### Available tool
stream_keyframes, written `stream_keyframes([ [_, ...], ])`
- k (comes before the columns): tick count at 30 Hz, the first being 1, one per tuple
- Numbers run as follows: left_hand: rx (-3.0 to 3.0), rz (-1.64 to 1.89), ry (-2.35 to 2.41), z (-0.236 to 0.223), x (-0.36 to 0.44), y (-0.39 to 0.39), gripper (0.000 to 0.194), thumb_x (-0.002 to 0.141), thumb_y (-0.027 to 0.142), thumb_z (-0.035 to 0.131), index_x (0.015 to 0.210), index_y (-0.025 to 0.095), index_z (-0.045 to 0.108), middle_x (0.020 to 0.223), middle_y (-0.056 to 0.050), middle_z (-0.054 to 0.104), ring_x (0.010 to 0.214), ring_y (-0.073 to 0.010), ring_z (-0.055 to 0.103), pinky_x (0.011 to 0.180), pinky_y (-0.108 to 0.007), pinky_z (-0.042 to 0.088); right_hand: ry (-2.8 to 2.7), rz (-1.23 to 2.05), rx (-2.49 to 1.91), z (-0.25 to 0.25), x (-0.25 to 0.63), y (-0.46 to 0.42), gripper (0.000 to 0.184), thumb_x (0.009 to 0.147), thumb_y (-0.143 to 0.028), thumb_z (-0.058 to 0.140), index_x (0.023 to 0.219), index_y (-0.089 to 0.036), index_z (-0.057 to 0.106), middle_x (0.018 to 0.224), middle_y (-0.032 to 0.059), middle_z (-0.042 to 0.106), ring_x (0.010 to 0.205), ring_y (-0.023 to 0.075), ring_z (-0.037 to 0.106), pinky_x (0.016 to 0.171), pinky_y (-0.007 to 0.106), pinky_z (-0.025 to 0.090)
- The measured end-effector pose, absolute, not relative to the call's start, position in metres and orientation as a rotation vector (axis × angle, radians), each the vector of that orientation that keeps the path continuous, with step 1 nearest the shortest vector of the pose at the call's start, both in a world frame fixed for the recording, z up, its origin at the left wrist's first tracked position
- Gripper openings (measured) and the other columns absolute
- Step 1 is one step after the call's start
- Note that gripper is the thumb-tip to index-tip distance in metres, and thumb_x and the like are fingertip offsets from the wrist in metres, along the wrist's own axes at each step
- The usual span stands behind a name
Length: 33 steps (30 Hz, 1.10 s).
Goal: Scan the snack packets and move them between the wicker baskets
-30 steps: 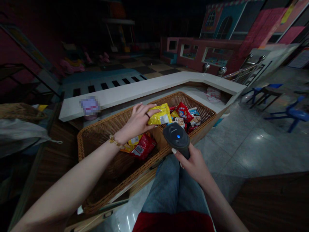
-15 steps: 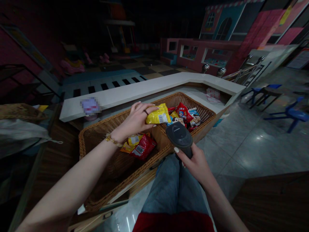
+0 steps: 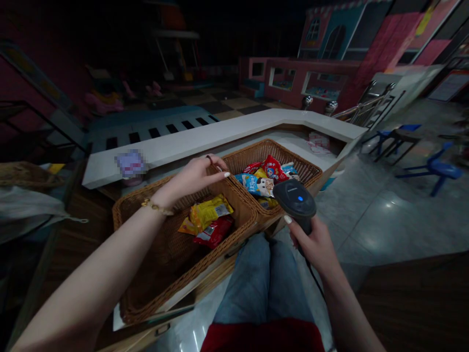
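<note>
Brown woven wicker basket (image 3: 190, 249) looks rough & dry. Yellow snack bag (image 3: 207, 212) & red snack bag (image 3: 214, 232) are thin plastic, v. shiny. Black plastic barcode scanner (image 3: 295, 203) is smooth w/ a soft shine. White bench (image 3: 220, 134) looks smooth. Blue cloth jeans (image 3: 249, 278) look matt. Gray floor tiles (image 3: 373, 215) are glossy. Silver metal rail (image 3: 361, 110) is shiny too.

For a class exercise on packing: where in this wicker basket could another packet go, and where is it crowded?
The near compartment's floor is bare between the red packet and the front rim. The far compartment is crowded with snack packets.
</note>
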<state>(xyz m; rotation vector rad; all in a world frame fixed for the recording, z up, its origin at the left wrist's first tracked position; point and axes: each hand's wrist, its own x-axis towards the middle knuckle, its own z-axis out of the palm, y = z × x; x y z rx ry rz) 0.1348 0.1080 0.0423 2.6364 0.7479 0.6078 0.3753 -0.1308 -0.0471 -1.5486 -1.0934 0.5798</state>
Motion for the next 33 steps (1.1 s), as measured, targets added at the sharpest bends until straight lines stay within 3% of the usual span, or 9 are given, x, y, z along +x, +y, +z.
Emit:
stream_keyframes([
  [3, 2.841, 0.414, 0.59, 0.036, 0.164, 0.102, 0.033, 0.095, 0.041, 0.06, 0.121, 0.022, 0.067, 0.126, -0.009, 0.071, 0.118, -0.0239, 0.064, 0.109, -0.043, 0.039, -1.104, 0.583, -1.541, -0.048, 0.375, -0.131, 0.032, 0.088, -0.052, 0.07, 0.087, -0.021, 0.061, 0.051, -0.0057, 0.057, 0.041, 0.014, 0.052, 0.045, 0.026, 0.044],
  [8, 3.047, 0.06, 0.646, 0.024, 0.216, 0.097, 0.032, 0.092, 0.04, 0.067, 0.118, 0.022, 0.071, 0.126, -0.009, 0.073, 0.124, -0.0273, 0.062, 0.119, -0.05, 0.023, -1.143, 0.566, -1.54, -0.049, 0.373, -0.13, 0.028, 0.089, -0.048, 0.068, 0.093, -0.02, 0.065, 0.05, -0.0056, 0.056, 0.043, 0.0157, 0.053, 0.046, 0.027, 0.044],
  [14, 3.02, -0.343, 0.83, 0.009, 0.257, 0.105, 0.046, 0.079, 0.047, 0.08, 0.112, 0.016, 0.074, 0.114, -0.016, 0.076, 0.111, -0.0349, 0.069, 0.107, -0.049, 0.035, -1.173, 0.585, -1.531, -0.048, 0.367, -0.128, 0.028, 0.09, -0.046, 0.068, 0.102, -0.02, 0.067, 0.058, -0.0017, 0.064, 0.058, 0.0217, 0.065, 0.05, 0.028, 0.046],
  [19, 3.036, -0.236, 0.871, -0.001, 0.266, 0.106, 0.06, 0.069, 0.03, 0.087, 0.124, 0.015, 0.067, 0.123, -0.022, 0.071, 0.115, -0.0403, 0.067, 0.096, -0.047, 0.043, -1.179, 0.598, -1.548, -0.048, 0.366, -0.129, 0.028, 0.09, -0.046, 0.068, 0.103, -0.022, 0.067, 0.058, -0.0014, 0.063, 0.058, 0.0233, 0.065, 0.048, 0.028, 0.045],
  [22, 3.008, -0.18, 0.884, 0.001, 0.266, 0.106, 0.047, 0.069, 0.022, 0.084, 0.114, 0.017, 0.071, 0.115, -0.019, 0.074, 0.107, -0.0387, 0.07, 0.094, -0.047, 0.044, -1.174, 0.589, -1.547, -0.048, 0.367, -0.13, 0.027, 0.09, -0.046, 0.068, 0.101, -0.022, 0.067, 0.059, -0.0005, 0.065, 0.059, 0.0235, 0.066, 0.048, 0.028, 0.046],
  [25, 2.856, -0.044, 0.914, 0.008, 0.262, 0.112, 0.021, 0.073, 0.025, 0.078, 0.093, 0.018, 0.074, 0.096, -0.015, 0.076, 0.096, -0.0357, 0.072, 0.089, -0.045, 0.047, -1.17, 0.587, -1.537, -0.047, 0.368, -0.13, 0.027, 0.089, -0.046, 0.067, 0.101, -0.021, 0.067, 0.06, -0.0003, 0.065, 0.059, 0.0231, 0.066, 0.049, 0.028, 0.046],
  [27, 2.696, 0.112, 0.923, 0.014, 0.257, 0.119, 0.016, 0.075, 0.03, 0.074, 0.087, 0.019, 0.074, 0.087, -0.011, 0.075, 0.089, -0.0322, 0.071, 0.085, -0.041, 0.048, -1.173, 0.584, -1.528, -0.047, 0.369, -0.13, 0.027, 0.09, -0.045, 0.067, 0.102, -0.021, 0.067, 0.06, 0.0, 0.065, 0.061, 0.0232, 0.066, 0.049, 0.028, 0.047],
  [33, 1.863, 0.638, 0.88, 0.017, 0.228, 0.128, 0.026, 0.087, 0.037, 0.065, 0.104, 0.018, 0.067, 0.091, -0.008, 0.074, 0.076, -0.0198, 0.068, 0.077, -0.035, 0.055, -1.167, 0.541, -1.491, -0.046, 0.367, -0.123, 0.029, 0.088, -0.048, 0.069, 0.099, -0.021, 0.068, 0.065, 0.0011, 0.069, 0.063, 0.0232, 0.068, 0.052, 0.028, 0.05],
])
